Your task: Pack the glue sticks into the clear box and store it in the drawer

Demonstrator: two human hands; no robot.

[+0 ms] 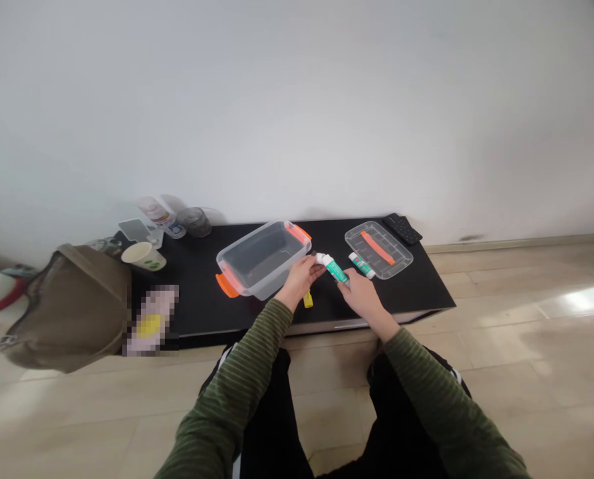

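My right hand point(364, 296) is closed around the lower end of a green and white glue stick point(336, 270). My left hand point(301, 278) pinches a white cap point(320, 258) at the stick's upper end; whether the cap is on or off cannot be made out. A second glue stick point(361, 265) lies to the right, against a clear lid point(399, 256) with an orange handle. Below my left hand is a small yellow object point(308, 299), partly hidden. Left of my hands stands a clear plastic box point(257, 289) with orange latches.
On the black tabletop point(197, 306), a paper cup point(144, 256), a spray bottle point(161, 218), a dark glass point(194, 221) and a brown bag point(72, 306) stand at the left. A black keypad-like object point(402, 228) lies at the back right, near the wall.
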